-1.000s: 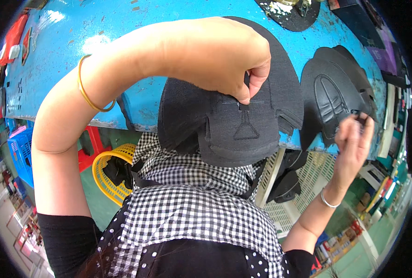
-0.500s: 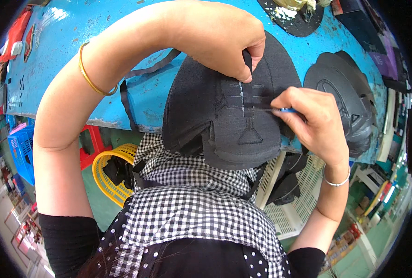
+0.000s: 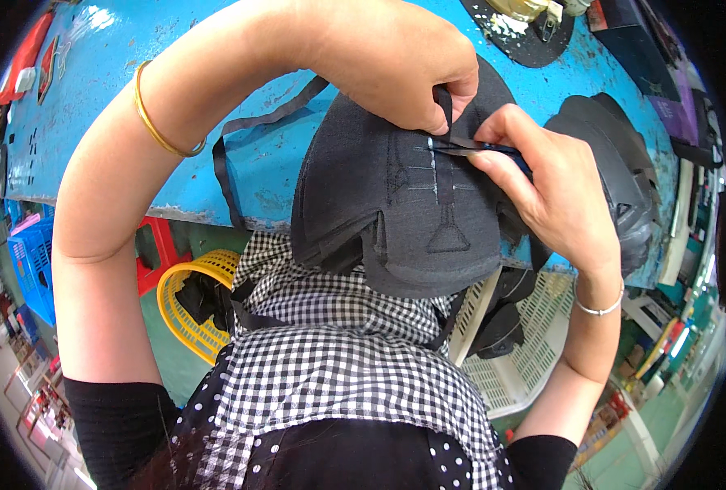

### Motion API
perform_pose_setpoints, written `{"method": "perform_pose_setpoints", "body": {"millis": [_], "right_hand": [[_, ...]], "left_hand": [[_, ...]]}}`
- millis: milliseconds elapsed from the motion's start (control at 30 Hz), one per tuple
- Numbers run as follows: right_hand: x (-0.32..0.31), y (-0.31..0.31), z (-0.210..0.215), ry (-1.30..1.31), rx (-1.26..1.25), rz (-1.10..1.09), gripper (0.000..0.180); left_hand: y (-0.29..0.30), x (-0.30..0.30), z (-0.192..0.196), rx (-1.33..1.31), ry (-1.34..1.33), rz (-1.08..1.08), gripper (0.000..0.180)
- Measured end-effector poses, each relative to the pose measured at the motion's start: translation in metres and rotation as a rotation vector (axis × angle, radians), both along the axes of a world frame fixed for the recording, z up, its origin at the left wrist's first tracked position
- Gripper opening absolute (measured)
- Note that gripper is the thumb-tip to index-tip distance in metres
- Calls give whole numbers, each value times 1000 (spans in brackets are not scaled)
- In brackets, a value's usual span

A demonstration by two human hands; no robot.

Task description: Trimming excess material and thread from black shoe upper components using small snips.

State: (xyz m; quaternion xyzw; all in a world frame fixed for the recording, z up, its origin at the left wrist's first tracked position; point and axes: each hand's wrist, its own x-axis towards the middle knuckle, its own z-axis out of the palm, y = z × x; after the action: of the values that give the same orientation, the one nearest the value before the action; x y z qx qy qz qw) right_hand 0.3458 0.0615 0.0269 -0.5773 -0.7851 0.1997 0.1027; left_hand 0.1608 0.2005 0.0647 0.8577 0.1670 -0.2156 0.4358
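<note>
A black padded fabric piece (image 3: 338,155) with stitched lines and a notch in its near edge lies at the table's front edge, partly over my lap. My left hand (image 3: 424,69) reaches over its far part and pinches a narrow black strap (image 3: 445,102) between thumb and fingers. A white streak, seemingly glue, runs down the piece below that pinch. From the right, my right hand (image 3: 555,175) grips dark tweezers (image 3: 465,147) with some blue on them. Their two slender prongs are apart, with the tips by the top of the white streak, just below my left fingertips.
The blue table (image 3: 183,180) carries a loose black strap (image 3: 224,163) at left and a stack of black moulded pieces (image 3: 608,155) at right. A glue-smeared dark board (image 3: 526,41) lies at the back. Below stand a yellow basket (image 3: 171,306) and a white crate (image 3: 526,367).
My right hand has moved up and away from me, taking the tweezers from mid-streak to near my left fingers. Their prongs now show spread. My left hand has shifted slightly, still pinching the strap.
</note>
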Motion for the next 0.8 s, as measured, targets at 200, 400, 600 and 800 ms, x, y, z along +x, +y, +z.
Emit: {"method": "perform_pose_setpoints", "body": {"millis": [200, 400, 600, 800], "right_hand": [[7, -5, 4, 92, -37, -101, 11], [-47, -35, 12, -278, 177, 63, 34], [-78, -48, -10, -434, 195, -4, 37], [-23, -24, -6, 452, 105, -433, 17]], "left_hand": [[1, -6, -4, -120, -114, 177, 18], [12, -26, -31, -229, -638, 392, 19], [5, -36, 20, -45, -552, 515, 18], [-11, -37, 5, -127, -720, 574, 15]]}}
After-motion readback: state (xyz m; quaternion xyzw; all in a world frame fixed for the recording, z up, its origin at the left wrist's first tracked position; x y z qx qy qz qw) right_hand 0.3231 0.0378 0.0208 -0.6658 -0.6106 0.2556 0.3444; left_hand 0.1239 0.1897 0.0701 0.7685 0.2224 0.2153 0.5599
